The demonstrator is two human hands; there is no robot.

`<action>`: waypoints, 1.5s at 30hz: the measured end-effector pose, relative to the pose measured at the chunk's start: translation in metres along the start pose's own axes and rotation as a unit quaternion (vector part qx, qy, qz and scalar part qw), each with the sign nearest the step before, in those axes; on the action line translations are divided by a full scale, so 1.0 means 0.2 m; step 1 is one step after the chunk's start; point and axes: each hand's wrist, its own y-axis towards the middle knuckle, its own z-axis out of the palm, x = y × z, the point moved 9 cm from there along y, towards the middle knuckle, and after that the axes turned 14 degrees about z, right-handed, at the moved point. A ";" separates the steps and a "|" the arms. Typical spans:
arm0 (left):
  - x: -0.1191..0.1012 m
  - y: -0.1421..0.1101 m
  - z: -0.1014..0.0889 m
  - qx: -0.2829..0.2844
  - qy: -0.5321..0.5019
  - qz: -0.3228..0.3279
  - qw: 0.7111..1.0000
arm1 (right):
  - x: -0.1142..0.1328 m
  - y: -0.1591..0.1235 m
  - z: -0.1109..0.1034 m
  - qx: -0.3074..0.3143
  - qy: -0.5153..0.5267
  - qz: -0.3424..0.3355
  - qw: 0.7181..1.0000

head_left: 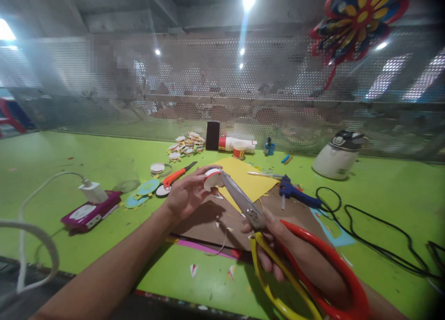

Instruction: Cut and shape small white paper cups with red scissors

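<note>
My left hand [189,192] pinches a small white paper disc with a red rim [212,178] above the green table [104,162]. My right hand [278,246] grips large scissors [243,204] with one red and one yellow handle. The blade tips meet the disc's edge. Under both hands lies a brown cardboard sheet [222,218], and a yellow paper sheet [245,178] lies just behind it.
A blue glue gun [295,192] with a black cord [375,241] lies to the right. Smaller orange-handled scissors [177,174], paper discs [187,144], a glue bottle [236,144], a white cooker [339,155] and a purple power strip [90,211] surround the work. Paper scraps litter the front edge.
</note>
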 end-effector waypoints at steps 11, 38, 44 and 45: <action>0.01 0.00 0.01 0.009 -0.006 0.000 1.000 | 0.00 0.00 0.00 -0.006 -0.015 -0.002 1.000; -0.03 0.01 0.05 0.050 -0.002 0.028 0.998 | 0.00 -0.03 0.01 -0.012 0.007 0.006 1.000; -0.06 0.02 0.06 0.059 0.020 0.042 0.997 | 0.00 -0.04 0.01 -0.008 -0.015 -0.010 1.000; -0.07 0.02 0.06 0.062 0.024 0.044 0.997 | 0.00 -0.04 0.01 -0.008 -0.016 -0.008 1.000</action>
